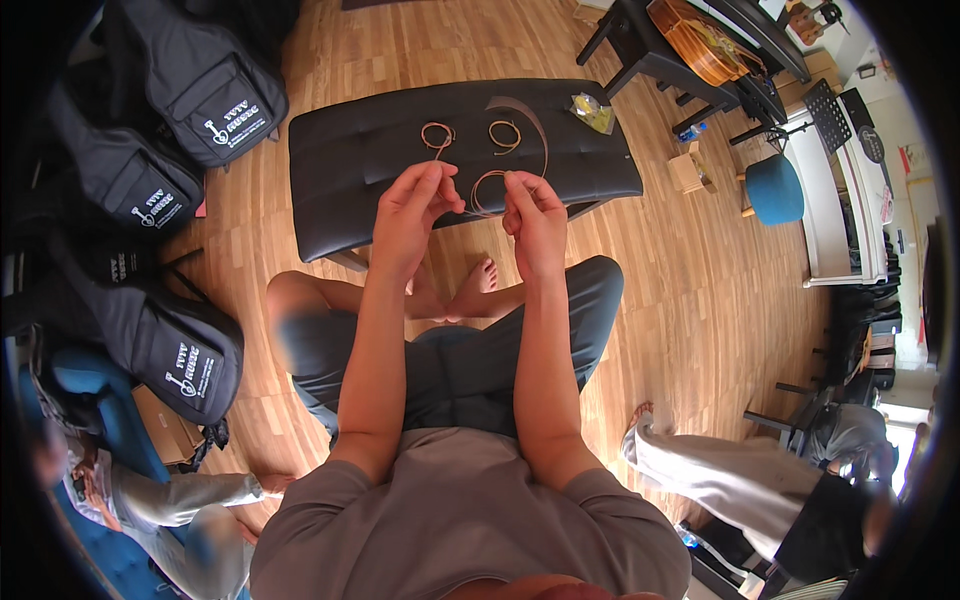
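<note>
Above the near edge of a black padded bench [370, 130], both of my hands are raised with bent fingers. My right hand [537, 222] pinches a coiled copper-coloured guitar string [476, 199], whose loop hangs toward my left hand. My left hand [408, 218] has thumb and forefinger pressed together; what lies between them is too fine to make out. Just beyond those fingertips is a second coiled string [437, 127], its tail reaching toward them. A third coil [505, 137] lies on the bench. A thin brown curved strand [540, 125] arcs down toward my right hand.
A yellow-green packet [592, 114] rests at the bench's right end. Black guitar bags [215, 90] stand on the left. Far right are an acoustic guitar [700, 45], a small open carton [690, 170] and a blue stool [774, 190]. People are at lower left and lower right.
</note>
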`<action>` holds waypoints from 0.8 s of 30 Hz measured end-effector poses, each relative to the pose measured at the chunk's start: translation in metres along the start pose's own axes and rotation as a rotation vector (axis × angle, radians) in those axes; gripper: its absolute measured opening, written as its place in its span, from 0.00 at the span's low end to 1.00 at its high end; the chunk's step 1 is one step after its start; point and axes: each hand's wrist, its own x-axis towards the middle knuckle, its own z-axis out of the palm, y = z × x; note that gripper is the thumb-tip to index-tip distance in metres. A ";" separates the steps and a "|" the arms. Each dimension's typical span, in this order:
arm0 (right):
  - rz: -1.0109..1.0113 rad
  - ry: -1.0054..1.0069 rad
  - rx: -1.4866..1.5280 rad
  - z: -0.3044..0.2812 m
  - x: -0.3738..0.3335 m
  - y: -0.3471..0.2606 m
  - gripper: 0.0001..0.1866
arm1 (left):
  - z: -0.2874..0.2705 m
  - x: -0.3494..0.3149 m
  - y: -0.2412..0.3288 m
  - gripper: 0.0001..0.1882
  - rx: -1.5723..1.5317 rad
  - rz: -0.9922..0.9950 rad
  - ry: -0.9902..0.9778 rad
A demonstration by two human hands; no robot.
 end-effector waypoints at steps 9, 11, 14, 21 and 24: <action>0.018 -0.059 0.057 0.005 -0.006 -0.006 0.11 | 0.008 -0.004 0.000 0.13 0.308 -0.068 0.041; 0.035 -0.082 0.078 0.004 -0.007 -0.004 0.11 | 0.003 -0.004 -0.003 0.15 0.284 -0.090 0.014; 0.087 -0.105 0.113 0.005 -0.009 -0.006 0.11 | -0.008 -0.002 -0.004 0.16 0.112 -0.159 -0.075; 0.199 -0.158 0.277 0.010 -0.010 -0.008 0.10 | -0.009 -0.005 -0.009 0.14 -0.336 -0.135 -0.229; 0.217 -0.161 0.250 0.014 -0.013 -0.008 0.10 | -0.018 -0.002 -0.020 0.12 -0.239 -0.079 -0.192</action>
